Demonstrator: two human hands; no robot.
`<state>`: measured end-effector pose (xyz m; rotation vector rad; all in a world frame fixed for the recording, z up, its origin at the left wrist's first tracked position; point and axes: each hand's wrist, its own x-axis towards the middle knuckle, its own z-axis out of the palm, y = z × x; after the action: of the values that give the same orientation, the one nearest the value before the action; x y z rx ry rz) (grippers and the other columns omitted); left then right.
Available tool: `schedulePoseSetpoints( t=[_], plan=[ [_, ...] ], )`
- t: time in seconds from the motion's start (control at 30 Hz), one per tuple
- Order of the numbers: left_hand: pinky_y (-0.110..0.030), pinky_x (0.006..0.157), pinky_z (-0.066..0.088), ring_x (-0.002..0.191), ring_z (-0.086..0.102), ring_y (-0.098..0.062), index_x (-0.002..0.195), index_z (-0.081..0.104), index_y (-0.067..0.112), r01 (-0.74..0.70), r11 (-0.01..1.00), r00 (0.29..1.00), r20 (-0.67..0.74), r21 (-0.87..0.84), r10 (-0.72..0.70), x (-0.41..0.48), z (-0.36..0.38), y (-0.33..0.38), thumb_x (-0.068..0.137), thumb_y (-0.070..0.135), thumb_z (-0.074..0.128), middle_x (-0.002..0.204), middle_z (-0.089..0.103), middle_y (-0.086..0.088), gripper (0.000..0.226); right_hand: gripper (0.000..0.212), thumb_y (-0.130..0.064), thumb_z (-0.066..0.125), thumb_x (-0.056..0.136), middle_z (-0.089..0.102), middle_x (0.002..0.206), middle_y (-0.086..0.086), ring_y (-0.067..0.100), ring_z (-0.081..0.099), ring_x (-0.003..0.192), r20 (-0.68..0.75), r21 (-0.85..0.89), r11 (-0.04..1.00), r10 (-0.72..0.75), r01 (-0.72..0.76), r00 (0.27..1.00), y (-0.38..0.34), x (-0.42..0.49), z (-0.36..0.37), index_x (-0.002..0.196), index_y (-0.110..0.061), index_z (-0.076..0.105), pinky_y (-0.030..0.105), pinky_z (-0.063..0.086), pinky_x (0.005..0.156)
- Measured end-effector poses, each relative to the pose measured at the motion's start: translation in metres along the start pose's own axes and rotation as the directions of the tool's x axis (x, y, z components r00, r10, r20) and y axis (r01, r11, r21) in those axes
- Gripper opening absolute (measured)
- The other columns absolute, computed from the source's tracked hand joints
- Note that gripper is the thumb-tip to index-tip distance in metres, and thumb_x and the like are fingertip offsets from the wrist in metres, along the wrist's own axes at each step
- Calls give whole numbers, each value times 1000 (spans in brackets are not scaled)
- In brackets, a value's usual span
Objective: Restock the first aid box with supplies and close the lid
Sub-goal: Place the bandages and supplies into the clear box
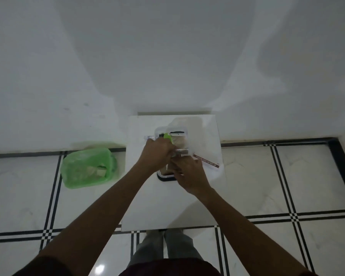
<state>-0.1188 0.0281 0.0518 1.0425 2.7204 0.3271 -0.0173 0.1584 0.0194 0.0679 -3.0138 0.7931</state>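
A clear plastic first aid box (pixel 180 130) stands open at the back of a small white table (pixel 147 196). Inside it are beige packets and a dark-labelled item (pixel 177 133). My left hand (pixel 156 154) reaches over the box's left side, its fingers curled around a green-topped item (pixel 167 136). My right hand (pixel 188 173) is just in front of the box, pinching a small brown packet (pixel 181 151) at the box's near edge. A dark-rimmed piece, probably the lid (pixel 164 177), lies under both hands and is mostly hidden.
A long brown-and-white ointment carton (pixel 207 162) lies on the table to the right of the box. A bin lined with a green bag (pixel 87 168) stands on the tiled floor to the left of the table. A white wall rises right behind the table.
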Motion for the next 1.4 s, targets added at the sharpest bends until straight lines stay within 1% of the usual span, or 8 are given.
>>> schedulePoseSetpoints(
  t=[0.13, 0.3, 0.47, 0.57, 0.67, 1.03, 1.27, 1.4],
  plan=[
    [-38, 81, 46, 95, 62, -28, 101, 74, 17, 18, 1000, 993, 119, -10, -17, 14, 13, 2, 89, 28, 58, 98, 72, -7, 22, 18, -9, 60, 80, 72, 96, 1, 20, 65, 89, 15, 47, 999, -27, 27, 1000, 8, -14, 5, 95, -17, 64, 40, 48, 82],
    [-28, 47, 50, 54, 60, -21, 56, 72, 18, -66, 982, 997, 49, 175, 59, 4, 40, -3, 64, 26, 83, 57, 66, 1, 16, 13, -12, 63, 81, 74, 91, 6, 21, 67, 84, -108, 87, 996, 11, -2, 994, 19, -34, 2, 93, -11, 68, 38, 51, 84],
    [-38, 66, 56, 76, 65, -26, 83, 74, 14, -79, 995, 994, -84, -61, 73, -4, 50, -1, 90, 34, 44, 81, 73, -5, 37, 18, -13, 59, 84, 74, 95, 5, 19, 67, 89, -276, 152, 980, 168, -129, 947, 47, -32, -11, 97, -10, 71, 35, 53, 81],
    [-35, 66, 52, 76, 60, -26, 84, 71, 8, 70, 950, 940, -298, -303, -164, -5, 38, -5, 91, 22, 55, 82, 71, -9, 22, 27, -3, 65, 76, 73, 102, 6, 25, 66, 93, -213, 64, 951, 309, -303, 927, 66, -20, -18, 102, -12, 69, 38, 51, 80],
    [-36, 72, 48, 78, 58, -25, 87, 68, 7, 295, 810, 790, -348, -506, -505, -3, 32, -24, 89, 15, 59, 85, 67, -10, 13, 36, -1, 67, 74, 70, 110, 10, 31, 64, 98, -68, -26, 925, 376, -378, 924, 85, -5, -18, 109, -9, 66, 43, 51, 81],
    [-37, 89, 46, 106, 60, -35, 116, 59, -5, 739, 428, 566, 136, -519, -813, 16, 72, -70, 72, 24, 77, 112, 65, -22, 56, 40, -15, 64, 82, 63, 118, 16, 35, 57, 106, 121, -116, 930, 362, -349, 924, 104, 26, 0, 120, -6, 57, 41, 45, 85],
    [-38, 64, 51, 90, 65, -39, 90, 64, -4, 806, 344, 503, 253, -481, -826, 30, 100, -89, 47, 28, 63, 93, 65, -25, 54, 37, -11, 62, 82, 62, 113, 15, 32, 55, 104, 191, -93, 928, 372, -360, 908, 105, 26, 5, 118, -6, 57, 38, 50, 81],
    [-38, 67, 54, 73, 64, -26, 69, 67, 6, 793, 239, 461, 295, -560, -837, 26, 79, -79, 58, 16, 78, 75, 66, -12, 19, 38, -7, 64, 80, 64, 111, 16, 33, 57, 103, 133, -38, 929, 370, -369, 919, 102, 26, 1, 117, -5, 60, 39, 52, 80]
  ],
)
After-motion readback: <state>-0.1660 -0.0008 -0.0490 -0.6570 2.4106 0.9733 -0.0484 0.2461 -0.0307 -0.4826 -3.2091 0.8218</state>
